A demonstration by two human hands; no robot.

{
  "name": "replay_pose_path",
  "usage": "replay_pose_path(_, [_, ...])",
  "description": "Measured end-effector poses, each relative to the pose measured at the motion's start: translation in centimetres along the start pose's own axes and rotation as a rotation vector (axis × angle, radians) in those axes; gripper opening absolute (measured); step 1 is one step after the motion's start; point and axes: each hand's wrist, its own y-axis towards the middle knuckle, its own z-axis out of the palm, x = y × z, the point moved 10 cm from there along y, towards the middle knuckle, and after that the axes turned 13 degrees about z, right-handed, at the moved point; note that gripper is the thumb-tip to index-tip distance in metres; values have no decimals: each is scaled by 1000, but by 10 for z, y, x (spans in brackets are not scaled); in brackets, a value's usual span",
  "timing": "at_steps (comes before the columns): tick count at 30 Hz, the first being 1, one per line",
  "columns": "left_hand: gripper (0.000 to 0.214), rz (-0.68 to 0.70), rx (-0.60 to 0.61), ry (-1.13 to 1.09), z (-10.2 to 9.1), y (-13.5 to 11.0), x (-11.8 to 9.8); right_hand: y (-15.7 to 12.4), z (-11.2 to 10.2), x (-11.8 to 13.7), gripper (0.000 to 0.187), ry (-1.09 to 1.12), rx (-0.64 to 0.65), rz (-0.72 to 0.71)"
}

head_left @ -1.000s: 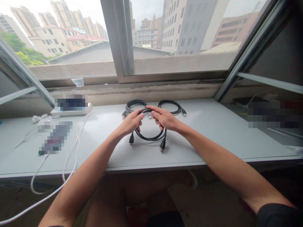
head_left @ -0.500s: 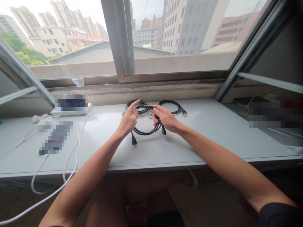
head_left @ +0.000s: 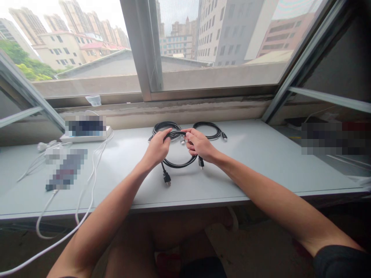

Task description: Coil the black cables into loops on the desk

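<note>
Both the left hand (head_left: pixel 158 148) and right hand (head_left: pixel 199 145) grip the nearly coiled black cable (head_left: pixel 179 164), its plugs dangling below the grip, two finished coils (head_left: pixel 207 130) beyond.

The coiled cable (head_left: pixel 179 164) in the hands is black, the two other coils (head_left: pixel 207 131) behind are black too, the counter (head_left: pixel 261 162) is pale grey, and the loose cords (head_left: pixel 87 193) at the left are white.

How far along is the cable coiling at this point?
Two black cables already lie coiled near the window. A third black cable is looped between the left hand and right hand, its plug ends dangling loose, unsecured.
</note>
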Motion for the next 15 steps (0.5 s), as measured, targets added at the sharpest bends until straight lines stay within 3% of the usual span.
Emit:
replay_pose_path(3, [35,108,53,292,-2,-1,-14,1,4,-2,32,-56,1,4])
replay_pose_path(6, [34,91,103,387,-2,-4,-12,2,6,4,31,-204,5,-36])
replay_pose_path(8, [34,84,112,406,-5,-1,-10,2,-6,20,30,-375,-51,-124])
replay_pose_path(10, [34,80,102,398,-11,7,-8,0,-35,45,30,-563,-228,-264])
replay_pose_path(12, [32,82,82,385,-21,23,-6,-8,-80,71,27,-745,-534,-384])
replay_pose_path(15, [27,70,99,392,-31,61,3,-8,-144,79,25,-968,-817,-291])
